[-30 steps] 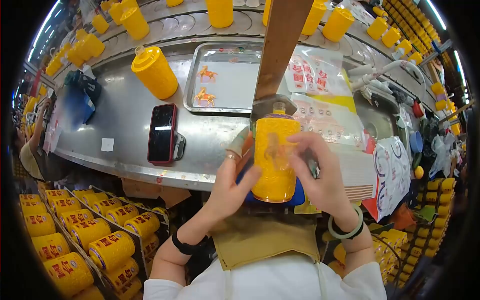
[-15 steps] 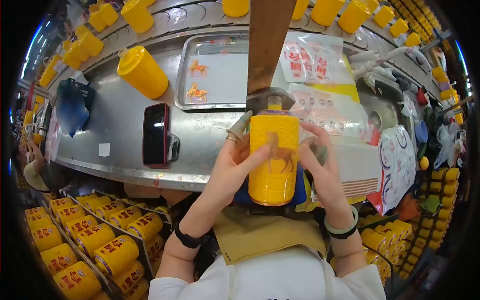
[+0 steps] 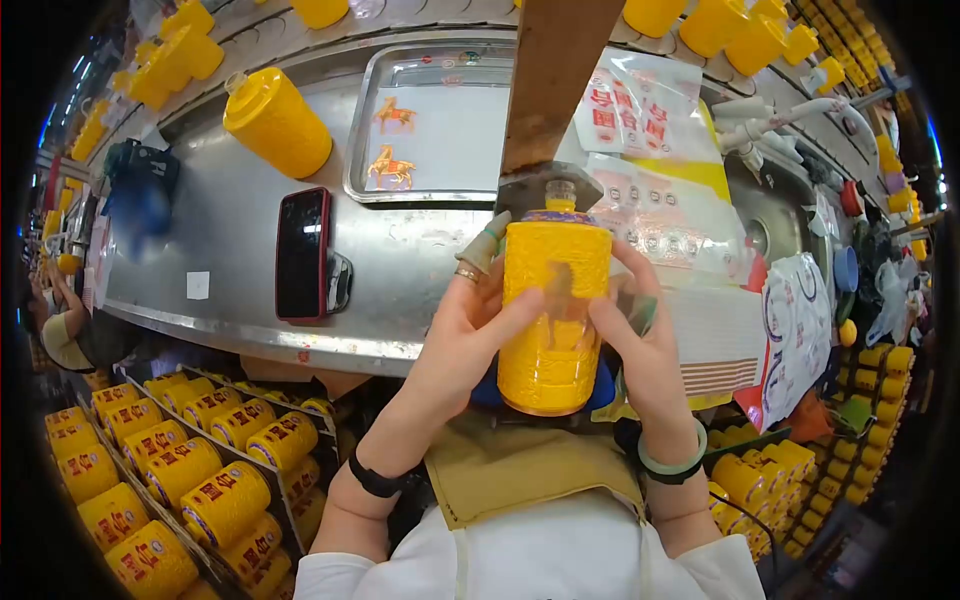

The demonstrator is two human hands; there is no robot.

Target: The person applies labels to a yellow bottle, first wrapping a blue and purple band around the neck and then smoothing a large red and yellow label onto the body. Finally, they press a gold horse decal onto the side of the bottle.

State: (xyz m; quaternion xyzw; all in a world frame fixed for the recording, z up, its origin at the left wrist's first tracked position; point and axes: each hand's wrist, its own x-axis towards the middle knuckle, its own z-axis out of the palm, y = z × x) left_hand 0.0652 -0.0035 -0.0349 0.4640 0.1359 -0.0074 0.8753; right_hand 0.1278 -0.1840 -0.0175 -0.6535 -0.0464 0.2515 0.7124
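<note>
A yellow embossed bottle [image 3: 550, 370] with a clear neck stands upright in front of my body, held between both hands. On its near face is a horse decal [image 3: 566, 300], partly covered by my thumbs. My left hand [image 3: 468, 325] wraps the bottle's left side, its thumb pressed at the decal's left edge. A finger cot covers one fingertip of that hand, and a ring shows on it. My right hand [image 3: 645, 335] closes on the bottle from the right, thumb at the decal's right edge. The fingers behind the bottle are hidden.
A metal tray [image 3: 357, 130] holds two horse decals on a white sheet. Left of it are another yellow bottle [image 3: 278, 125] and a phone [image 3: 302, 255]. A wooden post [image 3: 555, 90] rises behind my bottle. Printed sheets [image 3: 665, 215] and a sink [image 3: 775, 205] lie right. Crates of yellow bottles flank me.
The view has shifted slightly. Both hands stay on the bottle; my right thumb now reaches further across its face, and less of the horse decal shows between the thumbs.
</note>
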